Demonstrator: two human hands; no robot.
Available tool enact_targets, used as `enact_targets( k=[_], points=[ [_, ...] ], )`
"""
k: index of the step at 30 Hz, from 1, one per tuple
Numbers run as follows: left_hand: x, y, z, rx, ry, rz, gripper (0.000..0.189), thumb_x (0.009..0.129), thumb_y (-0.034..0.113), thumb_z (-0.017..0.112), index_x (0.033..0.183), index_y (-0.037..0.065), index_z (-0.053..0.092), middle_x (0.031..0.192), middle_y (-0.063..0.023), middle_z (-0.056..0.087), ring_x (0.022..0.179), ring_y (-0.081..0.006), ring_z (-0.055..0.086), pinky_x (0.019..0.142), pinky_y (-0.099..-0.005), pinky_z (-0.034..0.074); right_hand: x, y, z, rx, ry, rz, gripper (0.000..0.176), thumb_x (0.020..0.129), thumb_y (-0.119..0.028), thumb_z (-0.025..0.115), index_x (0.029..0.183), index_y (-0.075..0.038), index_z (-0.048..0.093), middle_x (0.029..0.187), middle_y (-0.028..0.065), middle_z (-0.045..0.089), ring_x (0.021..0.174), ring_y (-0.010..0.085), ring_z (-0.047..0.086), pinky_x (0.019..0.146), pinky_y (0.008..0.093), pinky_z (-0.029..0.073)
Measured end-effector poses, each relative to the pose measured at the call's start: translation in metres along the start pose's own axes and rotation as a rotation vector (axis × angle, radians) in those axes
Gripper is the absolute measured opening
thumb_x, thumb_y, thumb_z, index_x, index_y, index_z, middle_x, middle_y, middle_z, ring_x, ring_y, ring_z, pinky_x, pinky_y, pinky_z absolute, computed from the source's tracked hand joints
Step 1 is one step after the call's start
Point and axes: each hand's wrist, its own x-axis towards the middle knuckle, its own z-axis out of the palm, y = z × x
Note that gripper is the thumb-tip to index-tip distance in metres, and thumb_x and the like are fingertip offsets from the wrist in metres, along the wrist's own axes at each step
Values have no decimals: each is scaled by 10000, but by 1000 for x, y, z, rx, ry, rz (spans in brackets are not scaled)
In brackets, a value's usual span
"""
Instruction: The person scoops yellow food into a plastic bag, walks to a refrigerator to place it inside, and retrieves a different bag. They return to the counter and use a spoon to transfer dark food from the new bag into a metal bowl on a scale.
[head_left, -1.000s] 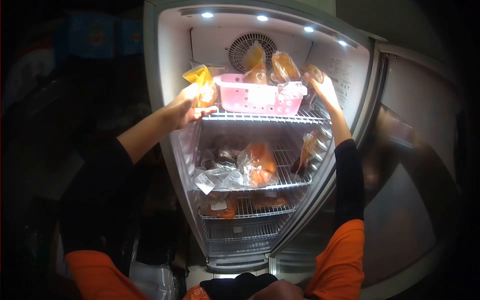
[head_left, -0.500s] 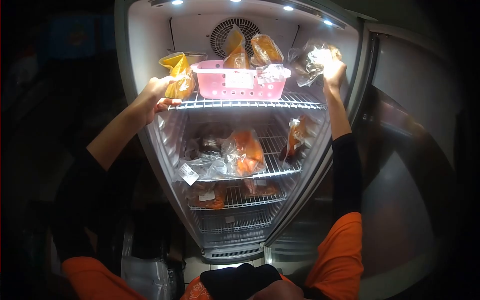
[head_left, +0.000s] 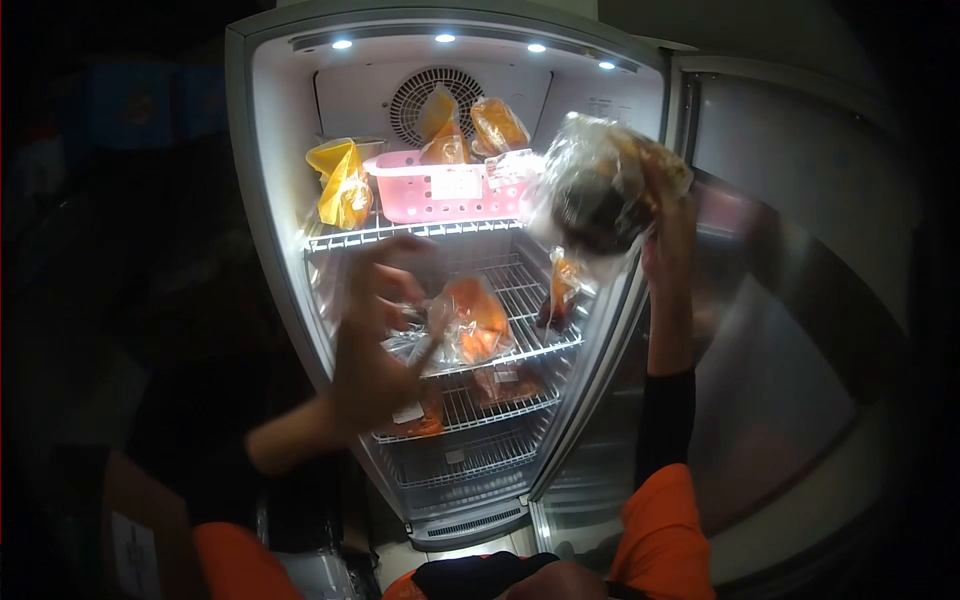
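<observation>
My right hand (head_left: 668, 225) grips a clear plastic bag (head_left: 605, 190) with dark contents, held up in front of the fridge's right side. What is in the bag cannot be made out. Smeared by motion, my left hand (head_left: 375, 340) is in front of the middle shelf with its fingers apart and nothing between them. Behind it, a bag of orange food (head_left: 475, 320) lies on that shelf, partly covered by my fingers. A yellow bag (head_left: 345, 185) stands on the top shelf, left of a pink basket (head_left: 405, 200) that holds several bagged items.
Wire shelves (head_left: 515, 285) fill the upright fridge, whose glass door (head_left: 760, 300) is swung out on the right. A small bag (head_left: 560, 290) leans at the middle shelf's right side. More bagged food (head_left: 505, 383) lies one shelf lower.
My left hand has let go of the yellow bag and moved down and right. My right hand has brought the clear bag off the top shelf, lower and nearer to me.
</observation>
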Motion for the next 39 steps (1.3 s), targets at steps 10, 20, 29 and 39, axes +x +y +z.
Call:
enact_targets(
  k=[10,20,29,39],
  points=[
    [-57,31,105,-219,34,29,1103,604,374,770,1384,-9,91,1342,-327,222,1225,-461,312,970,-524,328,-168,-69,48,-738,-212,-146,326,819,-136,620,1092,35,572,1020,175,617,791,186,646,660,269,508],
    [-146,83,146,-2065,-267,-524,879,633,253,625,1360,8,195,1306,-278,344,1203,-400,383,975,-480,385,-341,-198,-43,-1344,521,-963,452,881,-321,311,1014,63,508,1015,171,527,977,298,526,887,401,432],
    [-265,195,149,-2326,-234,-459,877,602,175,677,1346,3,245,1286,-246,389,1187,-378,409,980,-463,369,-475,-236,-254,-764,296,406,616,949,-479,195,1379,-39,215,1383,110,308,1283,224,284,1041,364,232],
    [-329,327,152,-2059,-694,-693,803,656,136,676,1333,6,265,1256,-196,422,1146,-305,445,944,-418,392,-574,-295,-298,-167,414,910,543,932,-421,328,1294,-17,317,1280,122,394,1154,214,409,965,353,343]
  ],
)
